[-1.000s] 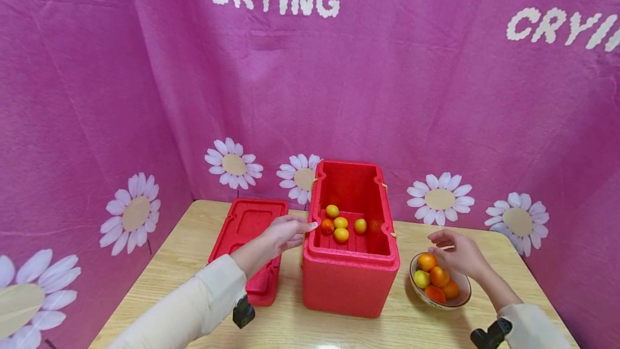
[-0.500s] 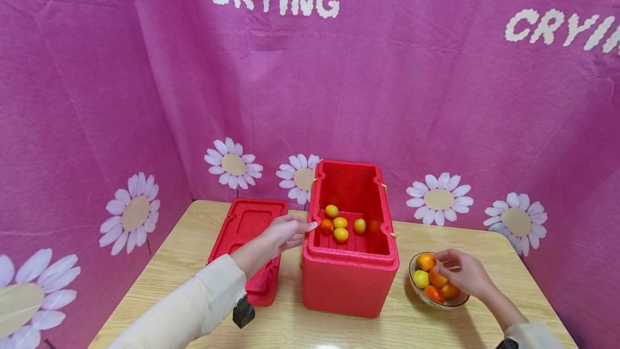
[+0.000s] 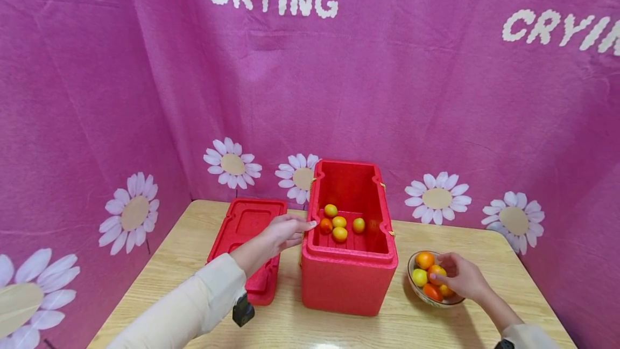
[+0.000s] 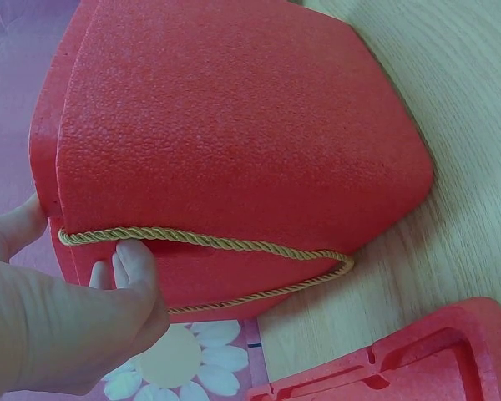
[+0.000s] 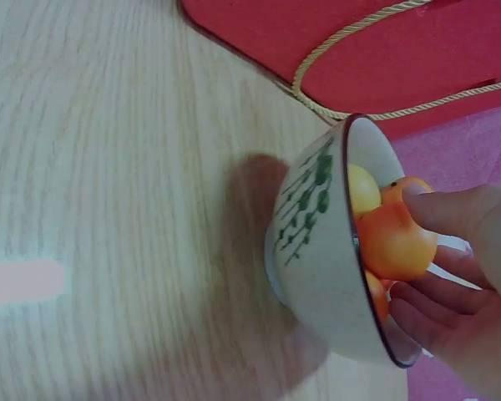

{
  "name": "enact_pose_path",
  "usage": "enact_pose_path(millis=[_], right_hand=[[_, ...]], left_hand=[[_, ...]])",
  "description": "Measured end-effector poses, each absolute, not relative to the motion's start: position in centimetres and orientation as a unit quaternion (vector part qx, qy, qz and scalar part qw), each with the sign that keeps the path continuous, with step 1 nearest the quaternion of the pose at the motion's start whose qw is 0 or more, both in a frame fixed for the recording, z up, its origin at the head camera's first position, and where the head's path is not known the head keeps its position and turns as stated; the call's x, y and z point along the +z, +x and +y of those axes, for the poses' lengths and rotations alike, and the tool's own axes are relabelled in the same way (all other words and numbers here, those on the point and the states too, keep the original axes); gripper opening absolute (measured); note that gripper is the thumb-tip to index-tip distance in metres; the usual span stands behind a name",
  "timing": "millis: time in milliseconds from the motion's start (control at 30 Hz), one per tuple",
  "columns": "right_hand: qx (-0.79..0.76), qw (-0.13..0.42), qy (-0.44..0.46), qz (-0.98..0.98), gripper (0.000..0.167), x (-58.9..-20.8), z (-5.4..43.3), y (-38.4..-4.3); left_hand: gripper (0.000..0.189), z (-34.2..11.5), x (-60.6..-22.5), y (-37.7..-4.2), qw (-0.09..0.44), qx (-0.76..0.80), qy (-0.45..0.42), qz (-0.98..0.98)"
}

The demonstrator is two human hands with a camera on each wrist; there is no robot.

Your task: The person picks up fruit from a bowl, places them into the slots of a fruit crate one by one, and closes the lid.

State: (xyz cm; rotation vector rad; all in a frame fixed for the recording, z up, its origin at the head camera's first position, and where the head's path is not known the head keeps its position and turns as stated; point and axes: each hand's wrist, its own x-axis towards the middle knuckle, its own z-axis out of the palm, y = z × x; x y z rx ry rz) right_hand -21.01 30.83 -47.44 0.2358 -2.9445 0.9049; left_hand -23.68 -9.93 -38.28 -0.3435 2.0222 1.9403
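Observation:
My left hand [image 3: 286, 232] holds the left rim of a red foam box [image 3: 346, 290], thumb over the edge and fingers against the outer wall, by a gold rope handle [image 4: 200, 240]. Inside the box lie several yellow tomatoes [image 3: 339, 235] and one red-orange tomato [image 3: 325, 225]. Over a patterned bowl [image 5: 326, 276] to the right, my right hand [image 3: 462, 279] has thumb and fingers around an orange tomato [image 5: 398, 242]. Other tomatoes sit in the bowl, a yellow one [image 3: 420, 278] and a red-orange one [image 3: 432, 292] among them. The hand partly hides the bowl's far side.
Left of the box, a red lid [image 3: 252, 220] lies on the wooden table [image 3: 227, 333], partly behind the left forearm. A purple cloth with white flowers [image 3: 437, 197] hangs behind and beside the table.
My right hand has come down from above the bowl's back edge into the bowl, and its fingers have closed around an orange tomato. My left hand stays on the box rim.

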Motion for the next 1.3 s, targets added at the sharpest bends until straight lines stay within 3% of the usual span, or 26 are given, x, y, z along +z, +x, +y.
enact_pose_path(millis=[700, 867, 1300], right_hand=[[0.285, 0.031, 0.114, -0.951, 0.038, -46.8, 31.4, -21.1], [0.304, 0.01, 0.121, -0.945, 0.038, -45.8, 31.5, -21.2], [0.308, 0.006, 0.132, -0.942, 0.038, -44.2, 31.2, -21.7]], left_hand=[[0.042, -9.9, -38.2, -23.7, 0.157, 0.681, -0.118, 0.705], [0.038, -9.8, -38.3, -23.7, 0.153, 0.69, -0.114, 0.699], [0.048, -10.0, -38.2, -23.5, 0.162, 0.667, -0.117, 0.718]])
